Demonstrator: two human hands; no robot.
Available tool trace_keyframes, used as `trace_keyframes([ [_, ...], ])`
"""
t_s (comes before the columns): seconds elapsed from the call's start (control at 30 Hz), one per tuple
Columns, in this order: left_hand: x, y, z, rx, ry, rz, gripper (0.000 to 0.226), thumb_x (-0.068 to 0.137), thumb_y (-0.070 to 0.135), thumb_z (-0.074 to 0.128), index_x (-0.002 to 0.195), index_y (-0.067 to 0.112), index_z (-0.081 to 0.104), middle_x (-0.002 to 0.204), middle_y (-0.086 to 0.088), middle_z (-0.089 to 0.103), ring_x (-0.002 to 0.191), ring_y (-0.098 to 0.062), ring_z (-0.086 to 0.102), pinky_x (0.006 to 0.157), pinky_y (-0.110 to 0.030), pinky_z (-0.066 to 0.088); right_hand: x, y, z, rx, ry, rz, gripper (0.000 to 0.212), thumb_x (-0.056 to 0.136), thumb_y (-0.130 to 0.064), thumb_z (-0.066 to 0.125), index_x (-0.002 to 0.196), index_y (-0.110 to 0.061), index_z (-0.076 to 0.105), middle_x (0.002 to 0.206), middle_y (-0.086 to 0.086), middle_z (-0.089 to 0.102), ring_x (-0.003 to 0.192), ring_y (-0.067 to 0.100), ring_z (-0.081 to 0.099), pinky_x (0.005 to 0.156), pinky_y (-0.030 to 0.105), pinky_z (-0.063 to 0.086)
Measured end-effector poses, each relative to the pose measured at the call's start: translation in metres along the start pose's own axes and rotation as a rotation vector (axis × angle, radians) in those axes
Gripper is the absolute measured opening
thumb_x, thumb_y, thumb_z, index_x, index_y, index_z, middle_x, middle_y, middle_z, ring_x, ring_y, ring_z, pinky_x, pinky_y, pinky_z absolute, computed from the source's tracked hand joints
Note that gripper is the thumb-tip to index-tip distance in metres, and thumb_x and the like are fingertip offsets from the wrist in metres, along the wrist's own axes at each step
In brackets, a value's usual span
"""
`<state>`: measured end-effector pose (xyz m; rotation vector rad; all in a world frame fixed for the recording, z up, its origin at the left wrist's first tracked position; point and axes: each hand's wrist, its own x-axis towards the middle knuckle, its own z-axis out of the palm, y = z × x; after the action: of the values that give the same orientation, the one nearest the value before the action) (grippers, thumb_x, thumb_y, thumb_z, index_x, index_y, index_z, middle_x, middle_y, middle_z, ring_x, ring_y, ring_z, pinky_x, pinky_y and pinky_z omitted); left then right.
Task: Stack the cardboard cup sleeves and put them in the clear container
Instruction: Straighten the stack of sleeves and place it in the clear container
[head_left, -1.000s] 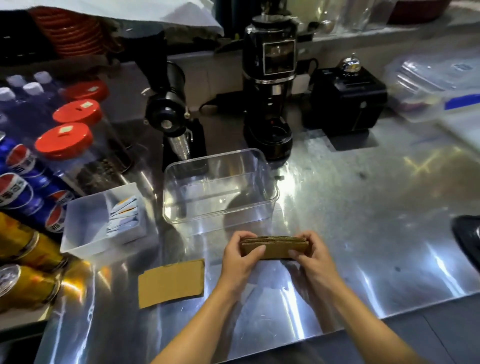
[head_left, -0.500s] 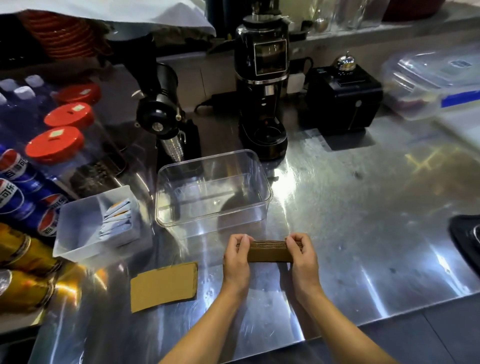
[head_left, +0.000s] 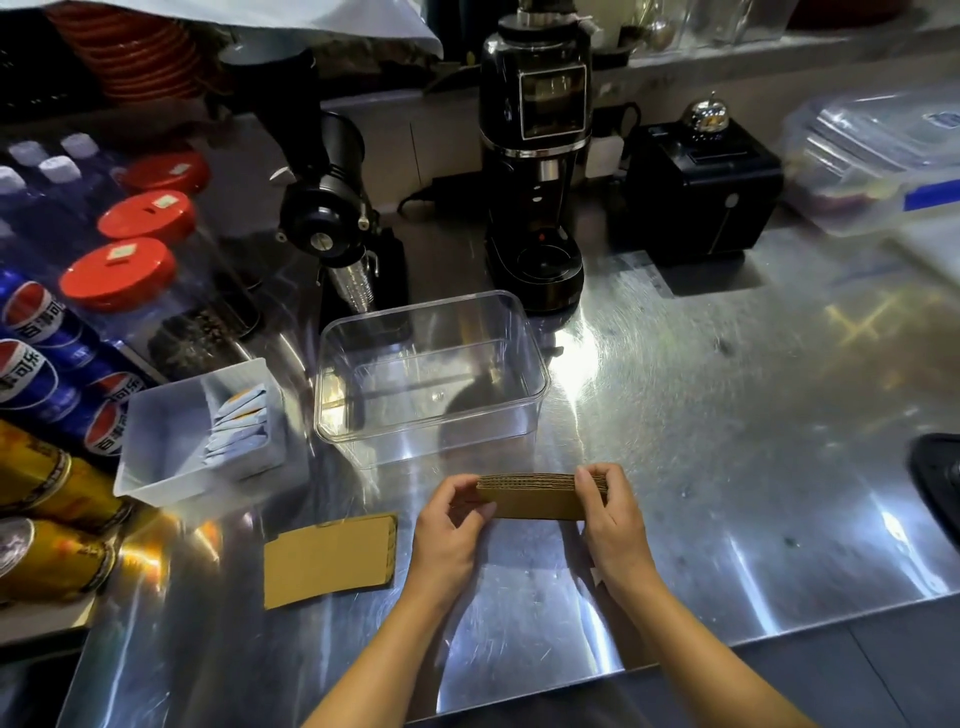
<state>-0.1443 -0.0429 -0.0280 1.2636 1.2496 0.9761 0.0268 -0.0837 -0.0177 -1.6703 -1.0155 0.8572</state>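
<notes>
Fingers (head_left: 589, 480) of both hands are pinching the ends of the stack of cardboard cup sleeves (head_left: 535, 496), squaring it just above the steel surface (head_left: 727, 415). Next, I judge, it is going into the empty clear container (head_left: 431, 379) just beyond; one loose sleeve (head_left: 330, 558) is lying to the left, uncollected.

I see my left hand (head_left: 449, 525) and right hand (head_left: 610, 512) pinching opposite ends of the sleeve stack (head_left: 535, 496). Both forearms reach forward, converging toward it.
</notes>
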Motion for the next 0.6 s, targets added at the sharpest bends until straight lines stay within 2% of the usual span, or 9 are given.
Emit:
trace_keyframes([
  [0.07, 0.001, 0.002, 0.0, 0.036, -0.012, 0.02, 0.038, 0.08, 0.001, 0.064, 0.087, 0.039, 0.066, 0.083, 0.012, 0.072, 0.088, -0.014, 0.067, 0.083, -0.03, 0.055, 0.001, -0.001, -0.007, 0.034, -0.036, -0.008, 0.006, 0.089, -0.035, 0.048, 0.084, -0.032, 0.05, 0.084, -0.004, 0.057, 0.084, 0.016, 0.056, 0.07, 0.012, 0.045],
  [0.1, 0.001, 0.003, 0.0, 0.052, -0.021, 0.036, 0.038, 0.08, 0.002, 0.065, 0.087, 0.04, 0.065, 0.083, 0.015, 0.072, 0.087, -0.01, 0.067, 0.081, -0.024, 0.055, 0.0, -0.001, -0.012, 0.06, -0.058, -0.011, 0.003, 0.087, -0.035, 0.052, 0.088, -0.033, 0.051, 0.086, -0.006, 0.058, 0.083, 0.009, 0.057, 0.067, 0.007, 0.044],
  [0.13, 0.001, 0.003, 0.0, 0.065, -0.027, 0.047, 0.038, 0.08, 0.003, 0.065, 0.086, 0.04, 0.065, 0.084, 0.017, 0.072, 0.085, -0.006, 0.067, 0.079, -0.02, 0.054, -0.001, 0.001, -0.017, 0.081, -0.077, -0.022, 0.013, 0.083, -0.037, 0.058, 0.093, -0.034, 0.052, 0.09, -0.006, 0.06, 0.084, 0.004, 0.059, 0.068, 0.005, 0.043],
  [0.2, 0.001, 0.004, 0.0, 0.071, -0.027, 0.058, 0.038, 0.08, 0.003, 0.064, 0.085, 0.041, 0.065, 0.085, 0.018, 0.072, 0.084, -0.002, 0.066, 0.077, -0.016, 0.052, -0.004, 0.006, -0.028, 0.081, -0.131, -0.035, 0.031, 0.078, -0.034, 0.066, 0.105, -0.028, 0.051, 0.097, -0.003, 0.062, 0.089, 0.002, 0.061, 0.074, 0.008, 0.047],
  [0.3, 0.0, 0.003, 0.0, 0.048, -0.02, 0.038, 0.037, 0.081, 0.003, 0.064, 0.084, 0.04, 0.065, 0.082, 0.013, 0.072, 0.084, -0.007, 0.067, 0.078, -0.021, 0.055, -0.007, 0.009, -0.034, 0.005, -0.16, -0.091, 0.027, 0.083, -0.013, 0.06, 0.107, -0.024, 0.054, 0.101, 0.001, 0.064, 0.095, 0.01, 0.063, 0.079, 0.01, 0.048],
  [0.4, -0.001, 0.006, 0.002, 0.052, -0.004, 0.039, 0.035, 0.08, 0.006, 0.066, 0.084, 0.041, 0.065, 0.08, 0.016, 0.071, 0.08, -0.003, 0.065, 0.076, -0.019, 0.053, -0.009, 0.008, -0.032, -0.025, -0.054, -0.117, 0.024, 0.085, -0.007, 0.057, 0.103, -0.023, 0.058, 0.094, 0.001, 0.066, 0.09, 0.013, 0.063, 0.076, 0.007, 0.046],
  [0.5, 0.001, 0.015, 0.001, 0.045, 0.036, 0.073, 0.034, 0.079, 0.006, 0.067, 0.083, 0.04, 0.065, 0.079, 0.013, 0.071, 0.078, 0.002, 0.064, 0.073, -0.01, 0.048, -0.01, 0.0, -0.027, 0.023, 0.013, -0.126, 0.031, 0.084, -0.006, 0.058, 0.095, -0.035, 0.059, 0.09, -0.004, 0.066, 0.084, 0.006, 0.063, 0.072, 0.005, 0.046],
  [0.6, 0.002, 0.031, -0.008, 0.028, 0.065, 0.104, 0.035, 0.08, 0.006, 0.067, 0.088, 0.04, 0.063, 0.087, 0.008, 0.069, 0.079, 0.005, 0.063, 0.073, -0.01, 0.049, -0.006, -0.016, -0.02, 0.08, 0.032, -0.136, 0.035, 0.083, -0.006, 0.059, 0.093, -0.039, 0.059, 0.09, -0.006, 0.066, 0.083, 0.001, 0.063, 0.073, 0.006, 0.047],
])
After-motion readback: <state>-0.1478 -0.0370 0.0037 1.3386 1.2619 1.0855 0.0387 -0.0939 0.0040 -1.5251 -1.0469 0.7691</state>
